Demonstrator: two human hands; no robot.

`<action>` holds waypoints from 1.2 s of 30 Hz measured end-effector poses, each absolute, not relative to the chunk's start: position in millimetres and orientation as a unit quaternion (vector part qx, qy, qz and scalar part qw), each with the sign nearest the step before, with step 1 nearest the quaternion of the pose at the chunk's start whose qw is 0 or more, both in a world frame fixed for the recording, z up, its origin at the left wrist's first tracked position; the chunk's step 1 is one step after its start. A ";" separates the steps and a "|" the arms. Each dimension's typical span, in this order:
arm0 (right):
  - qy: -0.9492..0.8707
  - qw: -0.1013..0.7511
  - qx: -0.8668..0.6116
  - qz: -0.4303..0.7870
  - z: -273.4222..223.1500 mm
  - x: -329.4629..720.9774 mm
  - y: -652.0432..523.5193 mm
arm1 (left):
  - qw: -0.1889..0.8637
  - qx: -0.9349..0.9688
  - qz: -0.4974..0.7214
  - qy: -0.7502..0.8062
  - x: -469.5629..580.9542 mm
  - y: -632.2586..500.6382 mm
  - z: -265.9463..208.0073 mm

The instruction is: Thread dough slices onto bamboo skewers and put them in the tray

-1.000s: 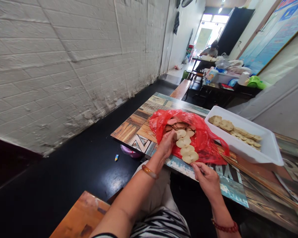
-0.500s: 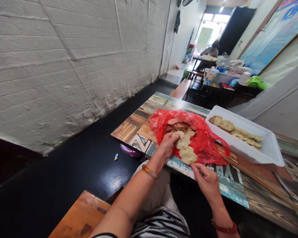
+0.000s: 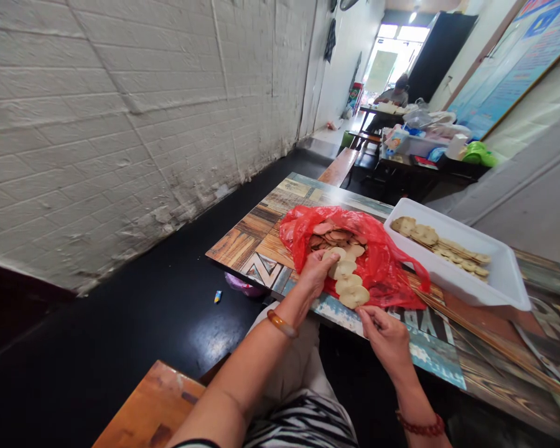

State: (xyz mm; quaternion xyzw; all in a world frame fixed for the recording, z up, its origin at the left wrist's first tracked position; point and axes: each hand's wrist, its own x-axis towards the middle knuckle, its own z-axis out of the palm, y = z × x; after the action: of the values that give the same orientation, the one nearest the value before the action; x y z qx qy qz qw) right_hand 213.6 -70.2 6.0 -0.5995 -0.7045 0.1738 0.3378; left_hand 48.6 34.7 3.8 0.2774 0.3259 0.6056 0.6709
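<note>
Pinching the pale slices (image 3: 345,270) low and right of frame centre with our left hand (image 3: 316,275) (what our right hand (image 3: 386,336) pinches, we cannot tell), we might tear one by over-squeezing.

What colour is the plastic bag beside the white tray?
The plastic bag is red, clearest in the head view.

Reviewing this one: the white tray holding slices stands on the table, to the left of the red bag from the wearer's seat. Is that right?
Wrong side: the white tray holding slices stands on the table to the right of the red bag, as the head view shows.
</note>
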 end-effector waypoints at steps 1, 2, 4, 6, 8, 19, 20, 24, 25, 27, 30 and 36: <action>-0.693 0.339 -0.607 0.190 6.5 214.6 -70.1 | 0.685 0.272 0.599 0.313 46.9 33.7 6.2; -0.681 0.343 -0.613 0.206 6.7 215.8 -70.0 | 0.703 0.265 0.589 0.298 44.9 32.5 8.7; -0.659 0.356 -0.621 0.231 6.0 218.3 -69.7 | 0.742 0.241 0.562 0.275 40.6 30.2 13.2; -0.647 0.369 -0.621 0.245 4.3 220.0 -69.6 | 0.771 0.216 0.538 0.263 37.3 28.4 16.0; -0.643 0.375 -0.618 0.252 3.0 220.4 -69.5 | 0.784 0.205 0.527 0.255 35.9 27.3 17.0; -0.670 0.351 -0.608 0.240 9.9 213.4 -71.4 | 0.757 0.266 0.556 0.218 42.8 23.0 15.4; -0.673 0.350 -0.606 0.241 10.1 213.1 -71.5 | 0.752 0.268 0.563 0.215 43.6 22.9 14.8; -0.688 0.350 -0.594 0.228 8.1 213.0 -70.9 | 0.730 0.273 0.583 0.230 45.4 22.3 13.8; -0.692 0.350 -0.590 0.223 7.1 213.1 -70.5 | 0.725 0.273 0.586 0.237 45.5 22.0 14.2; -0.697 0.354 -0.585 0.219 5.4 213.5 -69.8 | 0.720 0.275 0.590 0.241 45.3 21.2 15.8; -0.697 0.354 -0.583 0.223 4.5 213.7 -69.3 | 0.718 0.281 0.594 0.230 45.0 20.1 17.9; -0.673 0.344 -0.605 0.250 8.3 213.3 -69.7 | 0.713 0.265 0.606 0.232 46.1 22.6 14.6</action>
State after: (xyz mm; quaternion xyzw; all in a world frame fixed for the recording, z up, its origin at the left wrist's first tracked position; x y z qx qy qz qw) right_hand 213.3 -69.7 8.3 -0.6049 -0.6734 0.2498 0.3438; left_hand 46.1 22.6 14.6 0.2645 0.2324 0.6061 0.7132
